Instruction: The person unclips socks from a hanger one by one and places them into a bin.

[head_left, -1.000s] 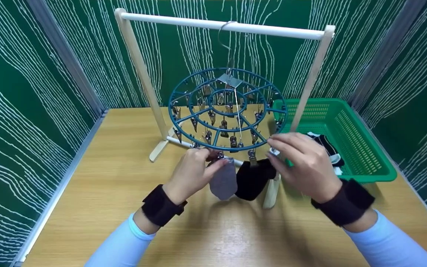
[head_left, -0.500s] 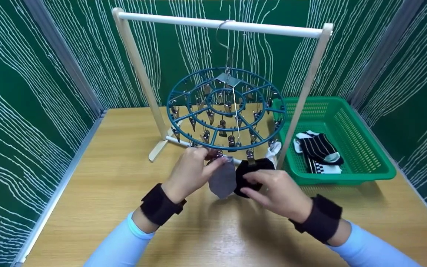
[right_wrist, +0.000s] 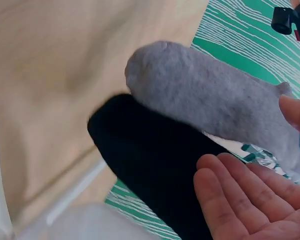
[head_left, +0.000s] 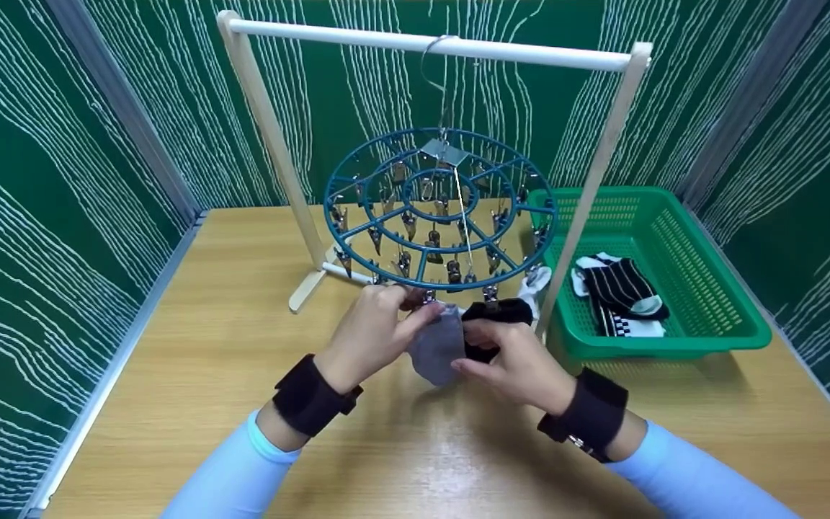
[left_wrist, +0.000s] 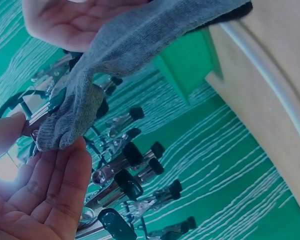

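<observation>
A grey sock (head_left: 435, 349) hangs from a metal clip (left_wrist: 38, 116) on the rim of the round blue hanger (head_left: 433, 251). My left hand (head_left: 372, 328) pinches that clip, thumb on its metal end and fingertips against the sock's cuff in the left wrist view. Just right of the grey sock, my right hand (head_left: 523, 360) has its thumb and fingers apart. In the right wrist view its fingers lie nearly straight over a black sock (right_wrist: 140, 145), which hangs beside the grey one. Farther right on the rim hangs a white sock (head_left: 532, 287).
The hanger hooks over the white bar (head_left: 357, 36) of a wooden stand. Several clips dangle from its rings. Behind the stand's right leg (head_left: 595, 187) sits a green basket (head_left: 674, 349) holding striped and checked socks (head_left: 620, 288). Green walls enclose the wooden table (head_left: 206, 346).
My right hand has come away from the white sock at the right rim and moved left and down, past the black sock to the grey one. The left hand keeps its place.
</observation>
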The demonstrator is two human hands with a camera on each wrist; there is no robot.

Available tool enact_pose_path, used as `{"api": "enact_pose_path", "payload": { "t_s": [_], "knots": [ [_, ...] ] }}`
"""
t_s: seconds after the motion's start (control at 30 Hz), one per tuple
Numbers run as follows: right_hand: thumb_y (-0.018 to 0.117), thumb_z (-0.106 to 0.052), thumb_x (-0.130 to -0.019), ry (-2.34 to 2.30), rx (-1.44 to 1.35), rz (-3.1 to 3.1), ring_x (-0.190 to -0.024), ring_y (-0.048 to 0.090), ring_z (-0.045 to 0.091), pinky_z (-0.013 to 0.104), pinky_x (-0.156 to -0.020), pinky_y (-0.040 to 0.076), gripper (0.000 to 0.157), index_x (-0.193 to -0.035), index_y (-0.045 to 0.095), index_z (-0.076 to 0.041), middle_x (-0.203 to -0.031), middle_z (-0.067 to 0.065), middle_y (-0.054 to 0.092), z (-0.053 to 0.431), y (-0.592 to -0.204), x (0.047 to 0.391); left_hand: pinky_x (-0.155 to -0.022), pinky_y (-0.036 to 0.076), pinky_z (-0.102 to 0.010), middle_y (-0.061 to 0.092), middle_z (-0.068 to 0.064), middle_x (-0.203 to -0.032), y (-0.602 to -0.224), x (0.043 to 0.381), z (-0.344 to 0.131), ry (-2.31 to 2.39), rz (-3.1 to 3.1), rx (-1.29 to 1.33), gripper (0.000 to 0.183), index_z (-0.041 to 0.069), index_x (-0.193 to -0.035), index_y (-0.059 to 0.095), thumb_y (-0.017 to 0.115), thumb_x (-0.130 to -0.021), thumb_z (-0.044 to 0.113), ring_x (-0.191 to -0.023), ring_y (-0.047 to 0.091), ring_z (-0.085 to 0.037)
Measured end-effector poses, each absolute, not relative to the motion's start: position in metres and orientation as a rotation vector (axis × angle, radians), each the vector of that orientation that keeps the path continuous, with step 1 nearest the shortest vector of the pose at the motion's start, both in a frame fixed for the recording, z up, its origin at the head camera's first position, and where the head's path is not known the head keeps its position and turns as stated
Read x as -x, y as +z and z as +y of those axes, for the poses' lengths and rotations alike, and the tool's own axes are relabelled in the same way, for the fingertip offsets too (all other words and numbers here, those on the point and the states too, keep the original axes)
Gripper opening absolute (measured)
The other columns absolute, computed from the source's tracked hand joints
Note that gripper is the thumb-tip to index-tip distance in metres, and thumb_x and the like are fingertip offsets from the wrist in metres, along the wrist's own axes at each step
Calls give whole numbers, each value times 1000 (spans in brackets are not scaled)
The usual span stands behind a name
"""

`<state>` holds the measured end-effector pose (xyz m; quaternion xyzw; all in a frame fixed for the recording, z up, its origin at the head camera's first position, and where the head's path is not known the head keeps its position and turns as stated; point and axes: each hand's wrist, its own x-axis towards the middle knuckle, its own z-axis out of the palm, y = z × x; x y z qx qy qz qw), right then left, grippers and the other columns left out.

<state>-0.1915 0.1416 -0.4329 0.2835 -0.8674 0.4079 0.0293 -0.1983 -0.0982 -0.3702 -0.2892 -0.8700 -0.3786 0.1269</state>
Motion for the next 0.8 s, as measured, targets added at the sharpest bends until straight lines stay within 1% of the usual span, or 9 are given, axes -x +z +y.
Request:
{"api": "enact_pose_path", "payload": {
  "t_s": [0.1, 0.17, 0.23, 0.3, 0.4, 0.43, 0.57, 0.67, 0.8],
  "knots": [
    [85, -17, -96, 1379, -836, -2721, -108, 79, 32, 49, -96, 65, 44, -132, 72, 4, -124, 19, 79, 140, -437, 196, -63, 50, -23, 80, -9, -91, -369, 199, -98, -1114, -2548, 838, 23, 1, -101, 79, 72, -106, 23, -71, 57, -11],
    [84, -17, -97, 1461, -830, -2739, -107, 79, 32, 48, -96, 65, 44, -133, 71, 4, -124, 20, 79, 138, -440, 200, -63, 51, -23, 81, -10, -93, -369, 199, -98, -1126, -2562, 836, 24, 1, -102, 80, 72, -107, 23, -72, 58, -11],
    [82, -16, -98, 1555, -837, -2741, -107, 80, 32, 45, -95, 66, 43, -134, 70, 5, -124, 21, 79, 137, -443, 202, -64, 52, -23, 82, -11, -96, -369, 200, -98, -1129, -2573, 832, 25, 1, -103, 80, 71, -108, 23, -73, 60, -12],
    [79, -15, -100, 1625, -846, -2734, -107, 80, 32, 38, -93, 66, 38, -132, 71, 5, -123, 21, 79, 135, -446, 204, -65, 55, -24, 82, -11, -98, -369, 200, -98, -1131, -2577, 831, 26, 1, -103, 80, 70, -108, 24, -75, 64, -14],
    [76, -12, -102, 1692, -830, -2715, -104, 81, 30, 30, -89, 66, 27, -124, 76, 4, -118, 20, 81, 132, -449, 206, -68, 61, -29, 83, -13, -102, -369, 200, -98, -1136, -2580, 826, 27, 0, -105, 81, 70, -108, 25, -80, 69, -17],
    [76, -11, -102, 1699, -817, -2709, -102, 81, 29, 27, -88, 65, 23, -120, 77, 4, -115, 19, 82, 131, -450, 206, -70, 63, -33, 83, -14, -103, -369, 200, -97, -1143, -2576, 827, 27, 0, -105, 80, 70, -108, 24, -82, 72, -19],
    [75, -6, -101, 1713, -789, -2664, -89, 79, 19, 21, -80, 63, 13, -107, 81, 3, -105, 17, 83, 128, -451, 206, -79, 67, -40, 83, -17, -106, -370, 199, -97, -1164, -2538, 840, 24, -2, -107, 79, 72, -107, 21, -94, 79, -26],
    [75, -4, -100, 1703, -789, -2640, -85, 74, 10, 20, -79, 61, 10, -103, 82, 2, -101, 15, 83, 127, -452, 205, -81, 66, -40, 83, -16, -103, -372, 199, -97, -1156, -2474, 859, 21, -3, -105, 79, 75, -105, 18, -95, 79, -27],
    [76, -5, -99, 1678, -812, -2628, -84, 72, 5, 20, -81, 61, 10, -100, 83, 2, -99, 15, 83, 127, -453, 204, -77, 66, -39, 83, -15, -99, -373, 198, -97, -1158, -2398, 884, 18, -4, -103, 78, 78, -101, 14, -91, 79, -26]
  ]
}}
